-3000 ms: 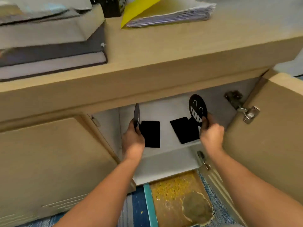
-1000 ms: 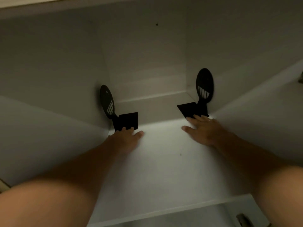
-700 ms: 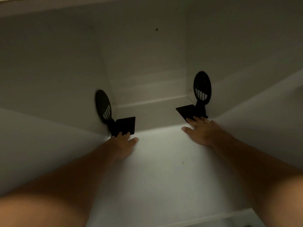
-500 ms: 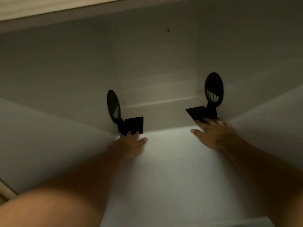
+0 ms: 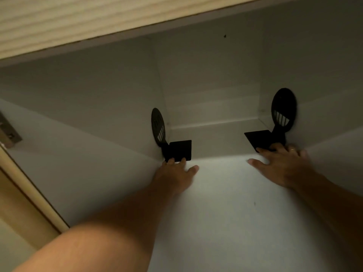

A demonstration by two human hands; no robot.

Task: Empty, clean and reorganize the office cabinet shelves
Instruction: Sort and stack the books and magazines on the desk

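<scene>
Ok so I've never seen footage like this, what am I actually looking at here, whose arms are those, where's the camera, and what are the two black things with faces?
The camera is worn on a person's head and looks forward and down, so the two bare arms are that person's own, reaching into a pale office cabinet. The black things are a pair of metal bookends with grinning faces cut into their round uprights. The left bookend stands against the left wall, the right bookend against the right wall, both on the white shelf. Nothing is gripped: the left hand lies flat with its fingers touching the left bookend's base, and the right hand rests its fingers on the other base.
</scene>
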